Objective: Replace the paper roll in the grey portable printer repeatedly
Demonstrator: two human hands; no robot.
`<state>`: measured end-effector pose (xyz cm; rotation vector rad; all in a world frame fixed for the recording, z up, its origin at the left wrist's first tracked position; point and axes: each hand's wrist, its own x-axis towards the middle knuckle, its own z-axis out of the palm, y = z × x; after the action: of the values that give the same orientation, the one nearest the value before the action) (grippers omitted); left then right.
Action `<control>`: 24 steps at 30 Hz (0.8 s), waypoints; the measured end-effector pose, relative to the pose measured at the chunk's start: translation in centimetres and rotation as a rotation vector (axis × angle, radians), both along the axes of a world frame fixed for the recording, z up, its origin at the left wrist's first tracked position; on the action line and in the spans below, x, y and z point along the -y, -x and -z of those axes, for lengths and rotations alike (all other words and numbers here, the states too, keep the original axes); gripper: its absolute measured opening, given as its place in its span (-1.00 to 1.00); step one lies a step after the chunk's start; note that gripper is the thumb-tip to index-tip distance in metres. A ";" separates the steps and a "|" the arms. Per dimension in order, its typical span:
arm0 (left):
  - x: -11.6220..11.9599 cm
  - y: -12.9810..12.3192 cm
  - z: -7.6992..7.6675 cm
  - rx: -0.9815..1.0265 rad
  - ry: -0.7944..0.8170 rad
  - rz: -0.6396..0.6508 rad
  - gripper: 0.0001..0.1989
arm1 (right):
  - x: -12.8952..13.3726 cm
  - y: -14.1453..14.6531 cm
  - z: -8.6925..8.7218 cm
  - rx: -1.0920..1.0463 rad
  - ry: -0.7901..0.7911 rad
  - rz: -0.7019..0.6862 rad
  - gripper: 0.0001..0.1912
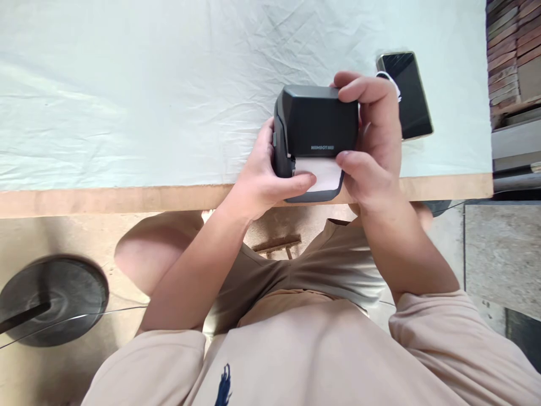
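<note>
A black box-shaped device (321, 121), marked NIIMBOT, is held up over the table's near edge. White paper (319, 172) shows below its dark front panel. My left hand (270, 172) grips the device's left side, its thumb lying across the paper. On the right, my right hand (374, 138) has its fingertips at the top right corner and its thumb at the panel's lower right corner. Just beyond the right hand, a dark phone (409, 93) lies on the cloth, with a small white loop (393, 84) partly over it.
A pale cloth (127, 96) covers the table, whose wooden front edge (105, 198) is bare. A round black base (54, 299) stands on the floor at the lower left. Stacked reddish-brown pieces (502, 56) are at the far right.
</note>
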<state>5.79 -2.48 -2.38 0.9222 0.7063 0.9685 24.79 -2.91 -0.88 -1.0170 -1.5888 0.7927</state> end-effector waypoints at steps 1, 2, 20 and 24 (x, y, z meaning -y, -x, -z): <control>0.2 0.1 -0.3 0.018 0.016 -0.001 -0.25 | 0.1 0.1 0.0 0.003 0.023 0.006 -0.40; 0.3 0.1 -0.5 0.052 0.032 0.007 -0.26 | 0.1 0.3 0.0 0.000 0.044 0.017 -0.41; 0.5 -0.6 -1.0 0.207 0.184 -0.112 -0.58 | 0.3 0.5 1.1 -0.153 0.167 0.004 -0.28; 0.5 -0.7 -1.3 0.231 0.216 -0.161 -0.65 | 0.6 -0.3 0.6 -0.089 0.093 -0.035 -0.19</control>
<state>6.51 -3.00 -1.11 0.5600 0.6800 1.0967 25.06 -3.52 -1.45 -1.0084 -1.5093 0.9303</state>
